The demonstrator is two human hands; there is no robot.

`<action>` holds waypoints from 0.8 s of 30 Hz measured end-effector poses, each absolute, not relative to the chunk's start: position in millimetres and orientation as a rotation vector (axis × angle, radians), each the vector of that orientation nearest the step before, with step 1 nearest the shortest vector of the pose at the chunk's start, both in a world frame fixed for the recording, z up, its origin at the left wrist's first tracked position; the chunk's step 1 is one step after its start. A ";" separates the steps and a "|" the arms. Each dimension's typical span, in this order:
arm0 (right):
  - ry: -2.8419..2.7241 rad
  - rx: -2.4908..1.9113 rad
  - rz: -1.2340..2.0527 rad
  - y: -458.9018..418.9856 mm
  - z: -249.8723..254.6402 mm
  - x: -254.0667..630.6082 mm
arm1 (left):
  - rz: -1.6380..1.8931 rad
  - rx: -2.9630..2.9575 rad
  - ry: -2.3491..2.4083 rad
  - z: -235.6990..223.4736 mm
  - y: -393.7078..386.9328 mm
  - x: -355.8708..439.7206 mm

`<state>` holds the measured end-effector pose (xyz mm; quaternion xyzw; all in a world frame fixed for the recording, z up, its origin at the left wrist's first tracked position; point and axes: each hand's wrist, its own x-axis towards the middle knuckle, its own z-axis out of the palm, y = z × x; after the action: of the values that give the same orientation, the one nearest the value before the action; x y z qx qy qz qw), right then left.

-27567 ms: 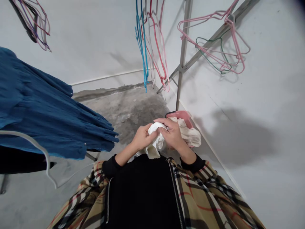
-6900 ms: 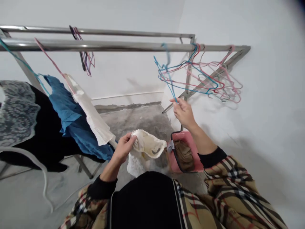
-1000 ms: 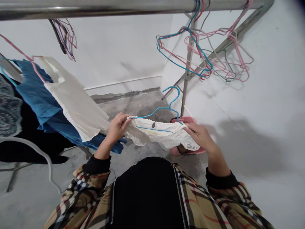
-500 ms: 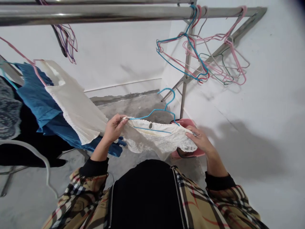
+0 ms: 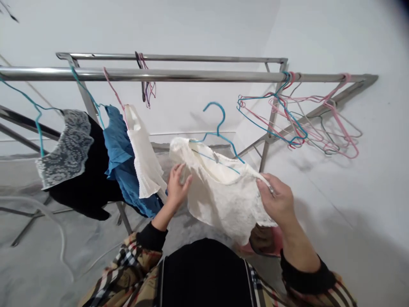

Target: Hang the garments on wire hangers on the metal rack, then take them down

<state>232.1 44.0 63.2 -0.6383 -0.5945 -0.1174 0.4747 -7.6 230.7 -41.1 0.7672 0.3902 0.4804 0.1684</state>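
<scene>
A white lace-trimmed top hangs spread in front of me on a blue wire hanger. The hanger's hook points up, and its shoulder bars run inside the neckline. My right hand is closed on the top's right shoulder, at the end of the hanger. At the other side, my left hand is beside the top's left edge with fingers apart and curved; it is not gripping the cloth.
A metal drying rack spans the view. Hanging on it are a black top with grey lace, a blue garment, a white garment and several bare hangers. A pink bucket stands below, partly hidden.
The view has tilted up, showing more of the rack. My left hand has let go of the top's left shoulder and dropped lower. My right hand has raised the top with its hanger.
</scene>
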 end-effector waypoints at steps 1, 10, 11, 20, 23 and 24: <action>-1.452 -1.547 -0.325 57.8 72.2 225.1 | 1.329 2.171 1.076 -47.2 225.8 -9.0; -1.402 -1.681 -0.414 192.1 124.8 165.2 | 1.103 2.119 0.870 -62.6 201.3 -24.6; -1.430 -1.755 -0.370 198.0 126.6 157.0 | 1.090 2.106 0.869 -61.8 201.7 -27.1; -1.543 -1.944 -0.142 209.7 108.1 114.2 | 0.830 2.025 0.887 -63.8 205.8 -28.5; -1.532 -1.884 -0.155 218.6 98.0 113.0 | 0.722 2.038 0.942 -72.2 208.6 -14.8; -1.529 -1.858 -0.185 220.0 93.4 112.3 | 0.675 2.042 0.944 -74.6 208.2 -9.6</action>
<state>112.3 220.0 93.4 -0.7195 -0.5919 -0.0716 0.3563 -9.6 208.2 -74.6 0.8020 0.3706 0.2652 0.3861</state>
